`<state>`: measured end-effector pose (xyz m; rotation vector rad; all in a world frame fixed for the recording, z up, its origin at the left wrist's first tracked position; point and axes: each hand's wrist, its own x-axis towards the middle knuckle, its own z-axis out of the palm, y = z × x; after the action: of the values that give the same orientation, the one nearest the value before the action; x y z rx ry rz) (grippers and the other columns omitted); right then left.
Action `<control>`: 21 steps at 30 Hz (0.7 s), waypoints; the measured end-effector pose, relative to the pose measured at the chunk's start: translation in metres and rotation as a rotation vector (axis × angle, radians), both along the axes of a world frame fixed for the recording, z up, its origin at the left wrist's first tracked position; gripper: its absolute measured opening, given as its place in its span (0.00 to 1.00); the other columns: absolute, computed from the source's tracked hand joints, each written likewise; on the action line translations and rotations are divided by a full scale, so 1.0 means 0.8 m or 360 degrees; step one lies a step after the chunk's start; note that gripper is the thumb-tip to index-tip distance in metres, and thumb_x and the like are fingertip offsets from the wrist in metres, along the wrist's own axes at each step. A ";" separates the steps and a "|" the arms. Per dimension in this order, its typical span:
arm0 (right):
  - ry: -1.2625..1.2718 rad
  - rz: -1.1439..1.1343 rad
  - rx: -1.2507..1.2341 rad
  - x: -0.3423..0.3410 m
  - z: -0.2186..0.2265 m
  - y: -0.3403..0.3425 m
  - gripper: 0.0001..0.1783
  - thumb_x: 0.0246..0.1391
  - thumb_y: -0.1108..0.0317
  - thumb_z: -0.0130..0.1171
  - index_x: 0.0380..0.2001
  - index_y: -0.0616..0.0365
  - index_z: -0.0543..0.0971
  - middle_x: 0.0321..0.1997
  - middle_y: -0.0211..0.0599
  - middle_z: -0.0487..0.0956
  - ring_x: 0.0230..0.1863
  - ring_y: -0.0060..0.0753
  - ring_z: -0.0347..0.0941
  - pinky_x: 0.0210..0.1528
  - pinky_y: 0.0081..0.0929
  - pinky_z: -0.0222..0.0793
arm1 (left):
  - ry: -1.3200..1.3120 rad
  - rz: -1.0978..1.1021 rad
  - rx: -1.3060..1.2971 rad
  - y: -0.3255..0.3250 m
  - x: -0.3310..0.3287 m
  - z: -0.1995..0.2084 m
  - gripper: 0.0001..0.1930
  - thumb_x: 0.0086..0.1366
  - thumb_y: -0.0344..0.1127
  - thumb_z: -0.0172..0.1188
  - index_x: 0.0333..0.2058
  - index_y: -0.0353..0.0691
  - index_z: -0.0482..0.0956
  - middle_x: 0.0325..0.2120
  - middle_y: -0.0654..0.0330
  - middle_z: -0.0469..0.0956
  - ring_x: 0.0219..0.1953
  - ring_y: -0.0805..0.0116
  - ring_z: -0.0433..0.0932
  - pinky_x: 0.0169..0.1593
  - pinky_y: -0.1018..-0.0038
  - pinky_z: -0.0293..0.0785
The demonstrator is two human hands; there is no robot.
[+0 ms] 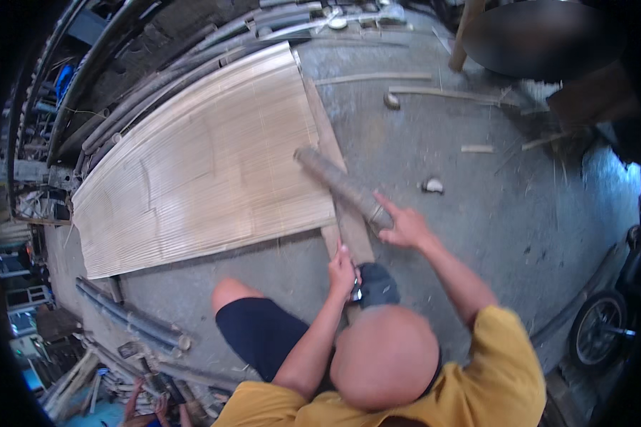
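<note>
My right hand grips the near end of a brown bamboo pole, index finger stretched along it. The pole's far end lies over the right edge of a large pale mat of split bamboo. Closer to me, my left hand is closed, its thumb up, near a flat wooden board. A thin dark strip runs up from the fist, and something shiny shows beside it; what it holds I cannot make out. A dark grey rounded thing sits right of that hand.
Two dark pipes or poles lie on the floor at left. Long poles are stacked behind the mat. Pale strips and a small whitish piece lie on the concrete. A wheel stands at right. Another person's hands show at lower left.
</note>
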<state>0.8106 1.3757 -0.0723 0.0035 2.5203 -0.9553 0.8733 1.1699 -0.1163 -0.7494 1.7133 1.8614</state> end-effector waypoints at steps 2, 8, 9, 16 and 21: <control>-0.0082 -0.0034 -0.0052 0.011 0.030 -0.008 0.58 0.39 0.57 0.66 0.76 0.30 0.53 0.61 0.60 0.77 0.55 0.69 0.76 0.60 0.52 0.73 | -0.0002 0.0052 0.0025 -0.003 0.016 0.013 0.30 0.79 0.52 0.44 0.74 0.53 0.54 0.18 0.67 0.64 0.13 0.76 0.67 0.14 0.74 0.68; 0.0367 -0.0268 -0.0556 -0.040 0.143 -0.007 0.58 0.39 0.57 0.68 0.76 0.38 0.55 0.68 0.56 0.71 0.68 0.54 0.69 0.69 0.42 0.64 | 0.0209 -0.0142 -0.0495 0.016 0.034 -0.004 0.30 0.78 0.50 0.45 0.73 0.49 0.57 0.18 0.60 0.72 0.14 0.74 0.70 0.18 0.71 0.71; 0.0417 -0.0260 -0.0600 -0.057 0.175 -0.013 0.58 0.39 0.57 0.69 0.76 0.40 0.56 0.71 0.54 0.69 0.71 0.50 0.66 0.71 0.40 0.61 | 0.0382 -0.0167 -0.0666 -0.001 0.042 -0.043 0.30 0.78 0.50 0.45 0.73 0.48 0.57 0.18 0.59 0.73 0.14 0.74 0.70 0.18 0.71 0.71; 0.1268 -0.0499 -0.0955 -0.060 0.270 0.031 0.53 0.43 0.66 0.70 0.74 0.50 0.58 0.58 0.47 0.75 0.56 0.44 0.76 0.60 0.40 0.72 | -0.0162 -0.0048 -0.0096 -0.003 0.020 0.066 0.30 0.79 0.50 0.44 0.75 0.55 0.53 0.18 0.69 0.62 0.14 0.78 0.67 0.16 0.76 0.69; 0.0911 -0.0567 -0.1161 0.001 0.107 0.017 0.56 0.43 0.68 0.72 0.75 0.44 0.53 0.60 0.50 0.75 0.54 0.45 0.77 0.58 0.40 0.74 | -0.0108 -0.0028 0.0005 0.003 0.038 0.038 0.29 0.79 0.51 0.44 0.75 0.57 0.53 0.19 0.67 0.64 0.14 0.78 0.67 0.15 0.75 0.69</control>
<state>0.8111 1.3891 0.0135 -0.0526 2.5156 -2.2434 0.9039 1.1720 -0.0858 -0.7850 1.6693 1.8059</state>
